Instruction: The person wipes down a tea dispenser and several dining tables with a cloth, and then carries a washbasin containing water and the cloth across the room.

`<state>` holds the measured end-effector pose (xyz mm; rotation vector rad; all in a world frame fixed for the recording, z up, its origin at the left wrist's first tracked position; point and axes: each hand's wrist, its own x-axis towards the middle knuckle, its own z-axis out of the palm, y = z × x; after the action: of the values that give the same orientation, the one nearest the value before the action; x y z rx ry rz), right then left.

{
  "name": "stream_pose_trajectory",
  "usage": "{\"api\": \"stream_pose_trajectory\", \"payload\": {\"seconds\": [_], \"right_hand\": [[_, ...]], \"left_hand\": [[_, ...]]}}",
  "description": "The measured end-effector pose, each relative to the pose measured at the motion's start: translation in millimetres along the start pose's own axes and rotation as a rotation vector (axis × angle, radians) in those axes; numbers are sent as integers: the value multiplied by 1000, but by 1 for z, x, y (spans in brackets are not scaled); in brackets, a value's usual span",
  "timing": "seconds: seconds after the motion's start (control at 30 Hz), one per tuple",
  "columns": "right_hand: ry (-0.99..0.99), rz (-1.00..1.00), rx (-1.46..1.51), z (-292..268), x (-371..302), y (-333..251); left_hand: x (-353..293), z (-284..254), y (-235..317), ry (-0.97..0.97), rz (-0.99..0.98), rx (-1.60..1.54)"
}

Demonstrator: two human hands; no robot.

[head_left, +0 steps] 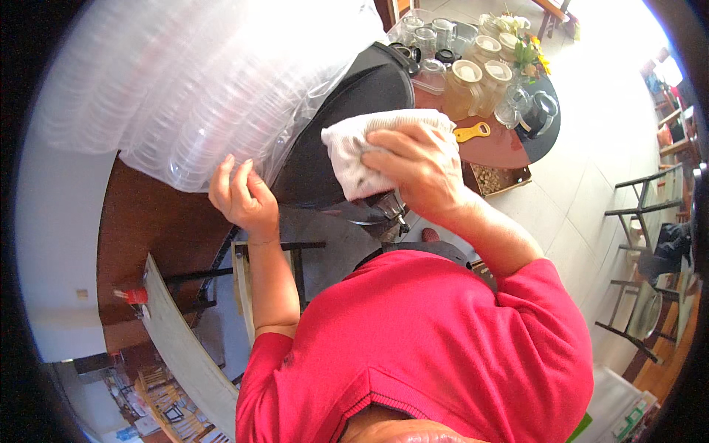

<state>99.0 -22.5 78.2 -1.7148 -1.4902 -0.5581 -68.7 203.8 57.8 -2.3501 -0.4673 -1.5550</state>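
Right hand: grip pressing white cloth onto black urn | left hand: released, fingers against stacked clear cups

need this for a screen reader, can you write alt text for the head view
Seen from above, a person in a red shirt presses a white cloth onto a dark rounded appliance with the right hand, while the left hand touches bagged stacks of clear plastic cups. Glass jars crowd a round table behind.
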Motion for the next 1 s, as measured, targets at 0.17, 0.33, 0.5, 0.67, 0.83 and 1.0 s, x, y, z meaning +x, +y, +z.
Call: {"api": "stream_pose_trajectory", "payload": {"seconds": [0.17, 0.33, 0.5, 0.67, 0.83, 1.0], "right_hand": [[253, 70, 126, 11, -52, 16], [338, 33, 184, 16, -57, 37], [310, 83, 141, 12, -32, 71], [250, 461, 109, 22, -1, 126], [247, 303, 90, 12, -16, 82], [213, 154, 258, 5, -54, 20]], "left_hand": [[15, -20, 37, 60, -105, -214], [33, -12, 77, -427, 80, -530], [32, -2, 85, -623, 62, -492], [34, -1, 92, -638, 24, -503], [33, 1, 94, -613, -45, -507], [28, 9, 88, -552, -63, -503]]}}
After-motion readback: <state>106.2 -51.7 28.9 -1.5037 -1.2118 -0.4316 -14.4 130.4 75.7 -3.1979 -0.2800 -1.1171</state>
